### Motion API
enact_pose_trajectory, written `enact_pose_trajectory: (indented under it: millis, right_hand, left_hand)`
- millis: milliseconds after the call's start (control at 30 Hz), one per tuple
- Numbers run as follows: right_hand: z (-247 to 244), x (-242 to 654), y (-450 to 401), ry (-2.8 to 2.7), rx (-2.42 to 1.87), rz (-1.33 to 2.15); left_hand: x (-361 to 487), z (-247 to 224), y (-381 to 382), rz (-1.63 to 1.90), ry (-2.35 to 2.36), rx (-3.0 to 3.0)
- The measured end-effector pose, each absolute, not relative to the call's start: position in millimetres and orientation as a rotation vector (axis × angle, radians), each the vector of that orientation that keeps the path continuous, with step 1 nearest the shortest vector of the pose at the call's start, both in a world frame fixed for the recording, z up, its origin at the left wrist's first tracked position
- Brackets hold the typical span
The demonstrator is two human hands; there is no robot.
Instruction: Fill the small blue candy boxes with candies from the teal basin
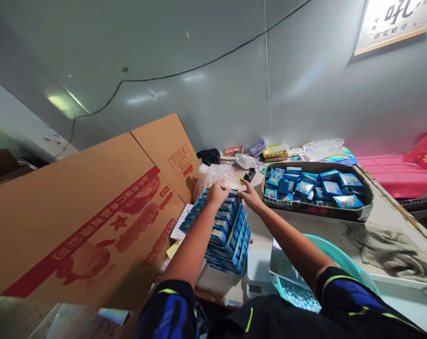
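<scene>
A tall stack of small blue boxes (222,223) in layers stands on the table in front of me. My left hand (218,193) is at the far top edge of the stack, its fingers curled closed; what they grip is hidden. Beside it, my right hand (250,196) touches the far right top corner, with index finger stretched out and thumb apart from it. A crumpled clear plastic bag (213,175) lies just beyond the hands.
A big cardboard carton (93,212) leans at the left. On the right are a black tray (317,212) of loose blue boxes, a grey cloth (393,252) and a turquoise basket (354,263) with small pale blue pieces. Small packets (275,153) lie along the wall.
</scene>
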State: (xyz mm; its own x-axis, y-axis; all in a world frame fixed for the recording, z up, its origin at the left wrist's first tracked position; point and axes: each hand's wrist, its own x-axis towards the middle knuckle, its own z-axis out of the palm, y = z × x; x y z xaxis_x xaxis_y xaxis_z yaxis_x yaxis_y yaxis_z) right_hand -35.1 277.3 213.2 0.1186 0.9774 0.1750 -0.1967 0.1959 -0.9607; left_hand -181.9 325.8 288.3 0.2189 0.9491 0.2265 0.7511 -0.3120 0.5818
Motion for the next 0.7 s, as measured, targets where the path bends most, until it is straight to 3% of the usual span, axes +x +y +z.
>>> enact_pose_trajectory:
  millis: [233,467,600,700]
  right_hand:
    - [195,-41,282,-1.007,-1.006,1.078]
    - [164,2,254,-1.017,-1.329,0.877]
    - [136,47,166,-1.017,-1.513,0.656]
    - [104,59,74,-1.041,-1.586,0.603]
  left_hand:
    - [-183,287,334,0.659,1.679,2.177]
    - [-172,312,313,0.544,1.647,2.291]
    - [-171,317,254,0.967,1.322,2.452]
    - [-191,295,196,1.157,1.081,2.544]
